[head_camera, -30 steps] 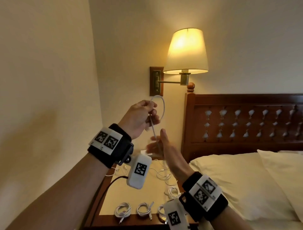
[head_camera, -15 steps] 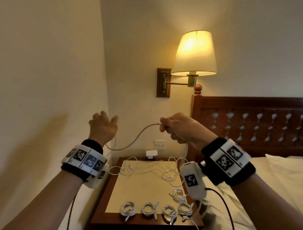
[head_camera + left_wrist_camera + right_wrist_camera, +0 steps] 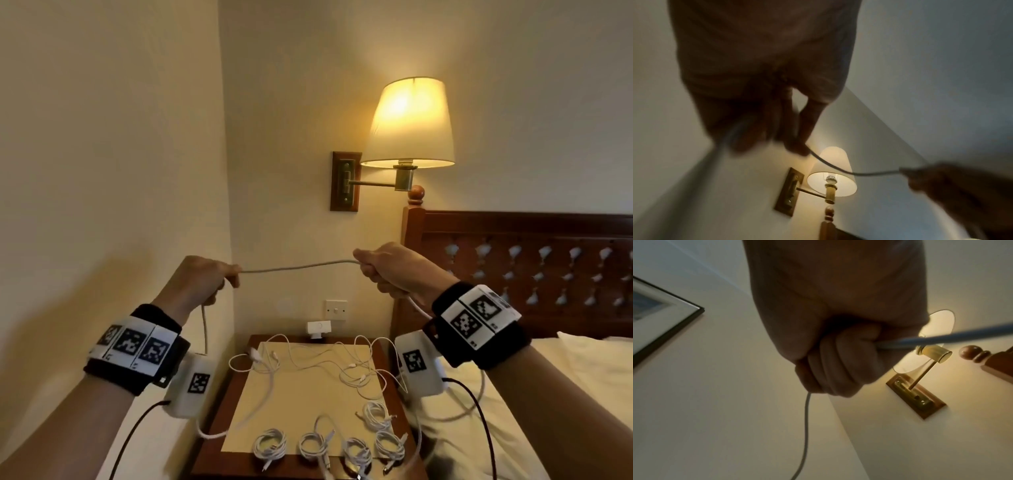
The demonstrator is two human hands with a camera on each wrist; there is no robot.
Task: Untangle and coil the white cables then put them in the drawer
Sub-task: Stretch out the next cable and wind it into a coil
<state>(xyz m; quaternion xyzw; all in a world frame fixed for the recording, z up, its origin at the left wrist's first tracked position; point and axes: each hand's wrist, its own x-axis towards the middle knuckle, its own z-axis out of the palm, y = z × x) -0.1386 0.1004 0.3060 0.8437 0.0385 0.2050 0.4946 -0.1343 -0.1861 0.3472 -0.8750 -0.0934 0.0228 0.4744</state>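
Cable stretched between two fists above the nightstand

Head view: both hands are raised and well apart in front of the wall corner. The left hand is curled round a white cable, and the right hand is clenched on the same cable, so a slightly sagging span runs between them. From the left fist one end hangs down past the wrist; from the right fist the other part drops behind the wristband. Below them stands a wooden nightstand with a tan mat. A loose tangle of white cables sprawls over the far half of the mat, and four coiled cables lie in a row along the near edge, with a fifth small coil just behind the rightmost. A lit wall lamp hangs above, beside a carved headboard and a bed with pale pillows.

Left wrist view: blurred and dark. The left hand pinches the cable at its fingertips; the line runs across to the right hand at the lower right, passing in front of the lamp.

Right wrist view: the right hand is a tight fist, fingers wrapped round the cable, which leaves toward the right and also trails down from the bottom of the fist. A framed picture shows on the wall at left.
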